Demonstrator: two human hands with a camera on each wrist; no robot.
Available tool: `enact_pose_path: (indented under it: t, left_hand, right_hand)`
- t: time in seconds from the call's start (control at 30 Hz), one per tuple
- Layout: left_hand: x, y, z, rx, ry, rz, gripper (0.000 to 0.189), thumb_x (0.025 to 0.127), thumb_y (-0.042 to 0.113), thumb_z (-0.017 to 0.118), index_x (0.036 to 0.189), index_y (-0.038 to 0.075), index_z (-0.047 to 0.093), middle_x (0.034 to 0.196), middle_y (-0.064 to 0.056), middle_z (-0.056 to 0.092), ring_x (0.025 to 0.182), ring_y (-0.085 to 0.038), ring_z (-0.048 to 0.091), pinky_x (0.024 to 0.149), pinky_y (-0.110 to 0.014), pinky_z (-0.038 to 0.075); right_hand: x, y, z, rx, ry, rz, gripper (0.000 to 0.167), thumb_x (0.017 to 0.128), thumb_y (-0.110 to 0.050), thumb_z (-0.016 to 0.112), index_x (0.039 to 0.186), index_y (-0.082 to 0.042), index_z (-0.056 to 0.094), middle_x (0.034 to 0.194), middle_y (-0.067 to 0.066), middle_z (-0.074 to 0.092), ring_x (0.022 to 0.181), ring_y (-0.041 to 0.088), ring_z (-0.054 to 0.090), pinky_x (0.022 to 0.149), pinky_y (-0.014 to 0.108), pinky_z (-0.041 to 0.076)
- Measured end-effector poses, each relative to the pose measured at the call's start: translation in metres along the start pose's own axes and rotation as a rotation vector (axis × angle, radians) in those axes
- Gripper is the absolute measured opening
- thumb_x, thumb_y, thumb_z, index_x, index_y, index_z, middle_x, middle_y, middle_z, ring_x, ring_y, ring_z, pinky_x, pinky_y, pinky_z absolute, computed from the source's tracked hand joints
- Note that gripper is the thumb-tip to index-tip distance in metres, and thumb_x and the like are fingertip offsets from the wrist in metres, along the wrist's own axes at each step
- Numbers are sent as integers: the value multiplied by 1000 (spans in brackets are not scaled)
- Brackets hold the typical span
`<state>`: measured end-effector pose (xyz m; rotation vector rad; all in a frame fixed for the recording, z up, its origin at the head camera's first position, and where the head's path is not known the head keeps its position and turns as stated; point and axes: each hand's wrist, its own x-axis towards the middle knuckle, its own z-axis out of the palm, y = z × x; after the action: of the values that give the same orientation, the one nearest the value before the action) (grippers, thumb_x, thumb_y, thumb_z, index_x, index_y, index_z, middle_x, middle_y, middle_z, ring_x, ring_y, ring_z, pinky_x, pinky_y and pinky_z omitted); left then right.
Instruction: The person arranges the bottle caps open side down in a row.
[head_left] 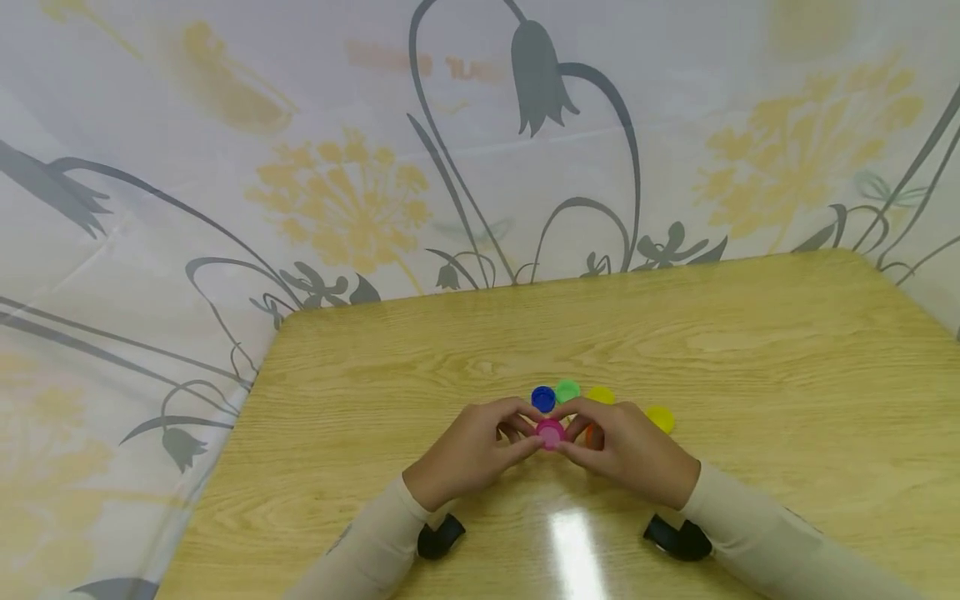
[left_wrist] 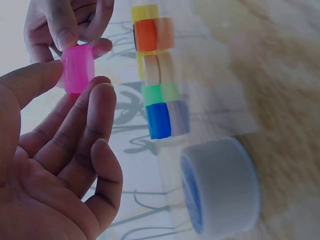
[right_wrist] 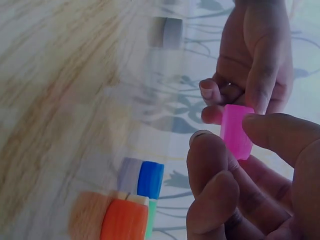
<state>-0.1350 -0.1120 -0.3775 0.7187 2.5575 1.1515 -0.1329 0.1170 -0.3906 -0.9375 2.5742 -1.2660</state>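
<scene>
A pink round bottle cap (head_left: 551, 433) is held up between both hands. My left hand (head_left: 476, 446) pinches its left side with thumb and fingertips. From the right, my right hand (head_left: 630, 440) pinches the same cap. In the left wrist view the pink cap (left_wrist: 78, 69) is on edge, showing its side wall. Just beyond the hands lie a blue cap (head_left: 543, 398), a green cap (head_left: 567, 391) and a yellow cap (head_left: 601, 395). An orange cap (head_left: 592, 435) is mostly hidden behind the right fingers. Another yellow cap (head_left: 661, 419) lies beside the right hand.
A pale grey-white round object (left_wrist: 220, 187) stands on the table near the left hand; the head view does not show it. The wooden table (head_left: 360, 383) ends at a flower-patterned curtain (head_left: 480, 167). Black wrist devices (head_left: 441, 537) sit under both forearms.
</scene>
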Motion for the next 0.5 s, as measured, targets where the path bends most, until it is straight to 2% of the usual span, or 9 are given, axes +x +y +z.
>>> enact_pose_path:
  t: [0.17, 0.33, 0.5]
  left_hand:
    - [-5, -3, 0, -56, 15, 22, 22, 96, 26, 69, 117, 21, 67, 95, 8, 75, 82, 1, 65, 75, -21, 53]
    - [-8, -3, -1, -49, 46, 42, 22, 95, 27, 70, 116, 22, 67, 93, 12, 73, 82, 1, 65, 75, -22, 52]
    - [-10, -2, -2, -52, 71, 29, 25, 93, 27, 73, 117, 22, 67, 91, 13, 72, 81, 0, 64, 76, -24, 52]
  right_hand:
    - [0, -1, 3, 50, 7, -24, 29, 94, -21, 72, 121, -14, 65, 88, -1, 74, 57, 2, 61, 55, 22, 52]
    - [0, -3, 5, 45, 34, -21, 28, 92, -19, 74, 118, -14, 64, 89, -4, 74, 55, -2, 56, 50, 21, 49]
    - [0, -2, 6, 76, 46, -11, 29, 90, -16, 75, 117, -14, 64, 90, -3, 75, 53, -1, 56, 48, 22, 47]
